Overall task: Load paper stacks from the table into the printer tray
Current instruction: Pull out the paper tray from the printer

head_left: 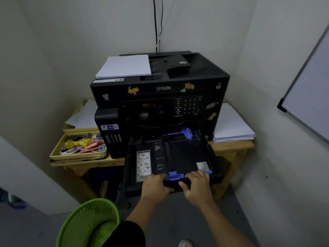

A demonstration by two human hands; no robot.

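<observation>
A black Epson printer (160, 90) stands on a wooden table (231, 147). Its paper tray (187, 154) is pulled out toward me and holds no paper; blue guides (173, 176) show at its front and back. My left hand (154, 187) and my right hand (197, 186) both grip the tray's front edge, fingers curled over it. One white paper stack (124, 65) lies on top of the printer at the left. A second paper stack (231, 125) lies on the table to the right of the printer.
Yellow trays (78, 154) with pens and small items sit left of the printer, loose sheets (83, 116) behind them. A green mesh basket (89, 221) stands on the floor at lower left. A whiteboard (309, 93) hangs on the right wall. Cables (156, 24) run up the back wall.
</observation>
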